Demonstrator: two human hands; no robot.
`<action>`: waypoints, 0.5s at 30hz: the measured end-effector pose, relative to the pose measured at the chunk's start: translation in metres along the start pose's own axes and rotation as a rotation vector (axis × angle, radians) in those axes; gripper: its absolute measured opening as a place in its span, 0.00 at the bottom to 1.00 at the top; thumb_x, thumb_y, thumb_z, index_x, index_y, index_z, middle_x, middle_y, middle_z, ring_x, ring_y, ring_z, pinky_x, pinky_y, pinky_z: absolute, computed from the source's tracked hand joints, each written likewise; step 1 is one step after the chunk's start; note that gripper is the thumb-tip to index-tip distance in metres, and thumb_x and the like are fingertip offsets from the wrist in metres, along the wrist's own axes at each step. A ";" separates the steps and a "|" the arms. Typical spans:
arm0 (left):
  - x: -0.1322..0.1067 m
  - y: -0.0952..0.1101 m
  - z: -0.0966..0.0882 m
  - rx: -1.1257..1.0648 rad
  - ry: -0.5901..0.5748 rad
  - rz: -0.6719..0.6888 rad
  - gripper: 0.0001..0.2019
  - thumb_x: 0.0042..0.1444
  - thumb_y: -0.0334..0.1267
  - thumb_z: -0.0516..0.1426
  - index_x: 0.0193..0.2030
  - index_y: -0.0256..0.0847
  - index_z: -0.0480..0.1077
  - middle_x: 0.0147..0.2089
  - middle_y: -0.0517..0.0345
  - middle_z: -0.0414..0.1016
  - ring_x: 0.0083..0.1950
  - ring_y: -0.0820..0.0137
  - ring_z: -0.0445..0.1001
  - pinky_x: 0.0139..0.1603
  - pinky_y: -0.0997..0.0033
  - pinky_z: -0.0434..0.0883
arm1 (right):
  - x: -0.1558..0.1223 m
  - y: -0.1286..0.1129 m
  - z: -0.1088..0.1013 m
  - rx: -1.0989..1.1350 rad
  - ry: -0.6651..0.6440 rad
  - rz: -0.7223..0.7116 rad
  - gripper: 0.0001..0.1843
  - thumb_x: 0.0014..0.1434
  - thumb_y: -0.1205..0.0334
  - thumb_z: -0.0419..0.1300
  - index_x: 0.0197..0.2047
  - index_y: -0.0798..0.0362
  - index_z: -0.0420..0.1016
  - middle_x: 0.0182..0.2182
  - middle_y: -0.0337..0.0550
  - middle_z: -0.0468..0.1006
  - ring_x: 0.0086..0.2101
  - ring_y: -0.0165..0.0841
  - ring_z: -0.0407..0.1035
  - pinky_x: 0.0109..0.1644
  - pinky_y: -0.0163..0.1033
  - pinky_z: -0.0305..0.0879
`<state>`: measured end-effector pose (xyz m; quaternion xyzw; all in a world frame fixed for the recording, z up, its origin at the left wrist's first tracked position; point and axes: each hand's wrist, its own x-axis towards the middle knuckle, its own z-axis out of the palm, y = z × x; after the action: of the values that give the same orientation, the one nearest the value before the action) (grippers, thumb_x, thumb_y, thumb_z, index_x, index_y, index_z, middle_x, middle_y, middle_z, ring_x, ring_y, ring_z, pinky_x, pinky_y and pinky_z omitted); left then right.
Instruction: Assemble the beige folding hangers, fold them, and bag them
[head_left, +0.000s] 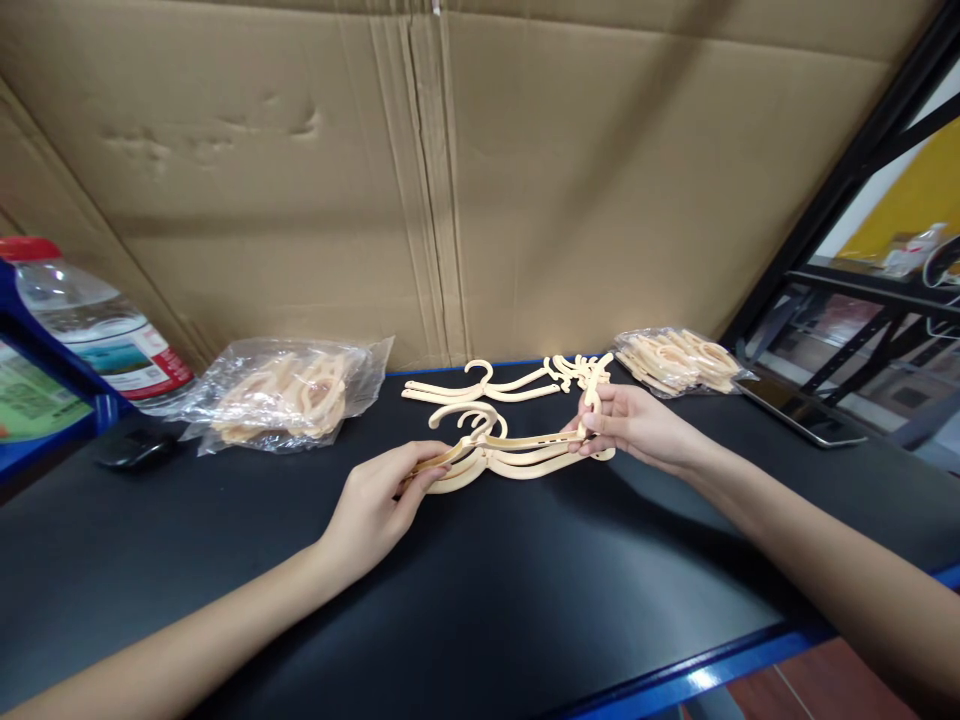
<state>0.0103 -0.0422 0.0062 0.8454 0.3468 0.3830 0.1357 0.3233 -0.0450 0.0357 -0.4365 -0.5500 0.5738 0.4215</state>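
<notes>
My left hand [379,503] pinches the left end of a cream plastic hanger [504,441], fingers closed on it. My right hand [626,424] grips the same hanger's right end, fingers curled round it. The hanger is held just above a small stack of matching hangers [525,464] lying on the black tabletop [480,590]. Another cream hanger [484,385] lies flat behind them, with a few small cream hanger pieces [579,370] at its right end.
Two clear bags of cream hanger parts lie at the back: one at the left [289,393], one at the right [679,360]. A water bottle [97,325], a dark mouse-like object [135,449], a phone [802,410], a cardboard wall [450,170] and a black shelf frame [847,180] surround the table.
</notes>
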 end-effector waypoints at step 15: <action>-0.002 0.000 0.000 -0.061 0.017 -0.123 0.12 0.65 0.41 0.50 0.53 0.42 0.62 0.40 0.56 0.78 0.42 0.67 0.79 0.43 0.71 0.76 | 0.000 -0.002 0.008 0.108 0.092 -0.187 0.11 0.50 0.59 0.68 0.36 0.52 0.73 0.36 0.42 0.76 0.34 0.31 0.72 0.34 0.36 0.72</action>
<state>0.0095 -0.0432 0.0048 0.8146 0.3875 0.3914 0.1817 0.3152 -0.0469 0.0373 -0.3858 -0.5367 0.5402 0.5209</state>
